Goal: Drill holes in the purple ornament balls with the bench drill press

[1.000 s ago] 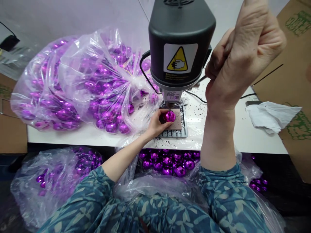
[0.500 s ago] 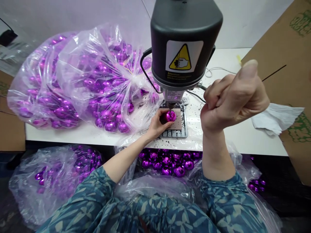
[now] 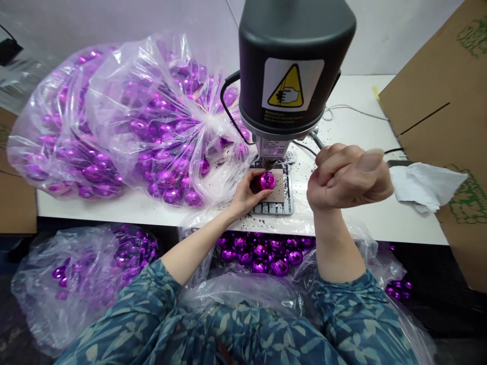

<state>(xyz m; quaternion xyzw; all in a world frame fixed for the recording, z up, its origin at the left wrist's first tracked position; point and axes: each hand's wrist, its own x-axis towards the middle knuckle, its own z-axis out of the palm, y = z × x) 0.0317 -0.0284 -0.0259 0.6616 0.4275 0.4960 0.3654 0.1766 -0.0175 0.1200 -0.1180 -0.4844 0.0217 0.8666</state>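
Left hand [image 3: 243,195] fingers grip a purple bauble [image 3: 266,181] under the drill [image 3: 297,71], right hand [image 3: 344,175] fist closed on its lever [image 3: 316,139]; full bags [image 3: 125,121] of baubles beside them suggest plenty remain.

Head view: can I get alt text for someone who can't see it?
A person's left hand steadies a purple ball on a small drill press platform, while the right hand grips the press lever. Clear bags of purple balls lie on the white table.

The person wears a dark teal garment printed with paler blue-green leaf shapes, its sleeves ending partway along both forearms, with left hand [image 3: 243,195] and right hand [image 3: 348,175] bare, no gloves.
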